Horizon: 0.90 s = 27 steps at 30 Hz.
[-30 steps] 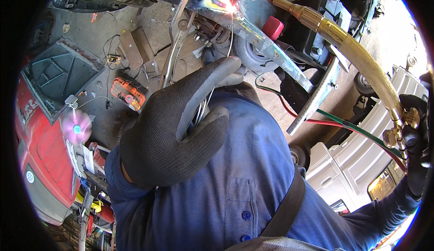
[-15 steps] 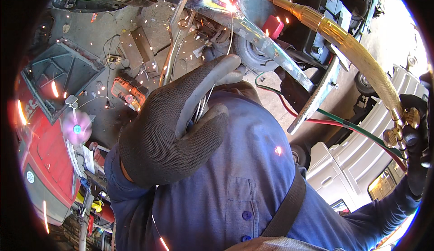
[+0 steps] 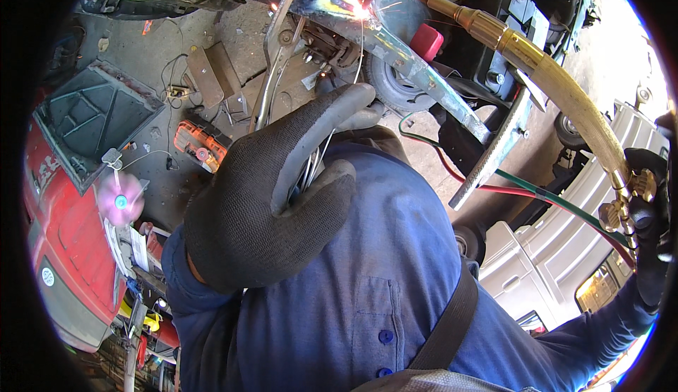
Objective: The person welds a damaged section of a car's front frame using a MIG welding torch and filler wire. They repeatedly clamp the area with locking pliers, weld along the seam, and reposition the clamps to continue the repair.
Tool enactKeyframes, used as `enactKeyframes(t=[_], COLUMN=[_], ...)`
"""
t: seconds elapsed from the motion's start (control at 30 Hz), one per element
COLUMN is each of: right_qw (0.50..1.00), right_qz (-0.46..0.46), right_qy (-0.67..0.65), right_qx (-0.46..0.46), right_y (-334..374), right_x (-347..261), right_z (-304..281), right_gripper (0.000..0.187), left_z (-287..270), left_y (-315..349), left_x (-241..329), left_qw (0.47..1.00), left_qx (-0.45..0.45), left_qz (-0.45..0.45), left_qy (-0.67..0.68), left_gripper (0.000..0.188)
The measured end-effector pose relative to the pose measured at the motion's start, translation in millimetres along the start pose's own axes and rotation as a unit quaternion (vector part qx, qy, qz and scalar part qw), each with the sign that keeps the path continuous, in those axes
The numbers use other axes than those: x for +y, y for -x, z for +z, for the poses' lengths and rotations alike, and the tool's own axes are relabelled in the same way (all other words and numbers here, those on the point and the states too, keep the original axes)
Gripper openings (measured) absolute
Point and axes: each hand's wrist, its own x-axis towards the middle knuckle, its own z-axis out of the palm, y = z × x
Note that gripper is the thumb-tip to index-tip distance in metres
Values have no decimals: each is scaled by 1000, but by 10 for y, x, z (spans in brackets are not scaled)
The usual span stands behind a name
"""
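My left hand point(image 3: 263, 212), in a black knit glove, closes its fingers and thumb around a bundle of thin welding wire point(image 3: 311, 171). One strand rises from the fingertips to a glowing spot point(image 3: 361, 12) on a bare metal frame rail point(image 3: 406, 60). At the right rim my right hand point(image 3: 651, 212), gloved in black and partly cut off, grips a brass gas torch point(image 3: 554, 81) by its valve end. The torch's curved tip reaches the same glowing spot. Locking pliers point(image 3: 274, 74) stand clamped to the metal just left of it, their handles running down behind my left hand.
Green and red hoses point(image 3: 558, 205) run toward the torch's valves. A red block point(image 3: 426, 42) sits beside the rail. On the floor lie an orange tool case point(image 3: 200, 143) and a dark metal frame point(image 3: 92, 120). A spinning pink fan point(image 3: 121, 200) stands by a red vehicle panel point(image 3: 74, 240).
Far fewer sparks fly now; the bright streaks at the left and over my shirt are gone. My hands, the torch and the pliers hold almost the same places.
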Motion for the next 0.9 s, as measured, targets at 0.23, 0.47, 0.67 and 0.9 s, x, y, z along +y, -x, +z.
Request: enactKeyframes(t=[0.23,0.47,0.67,0.9], right_qw=[1000,1000,1000,999], right_qz=[-2,-6,-8,-11], right_qy=[4,20,27,38], right_qx=[-4,4,7,12], right_y=[32,27,47,50], right_x=[116,108,121,129], right_z=[-75,-36,-45,-26], right_gripper=[41,44,47,51], left_z=[18,27,28,13], left_y=[-17,-24,-20,-31], left_x=[-8,-13,-6,-6], left_qw=[1000,1000,1000,1000], left_qx=[-2,-2,-1,-1], left_qz=[2,2,1,0], left_qy=[-2,-3,-3,-7], left_gripper=[62,62,62,61])
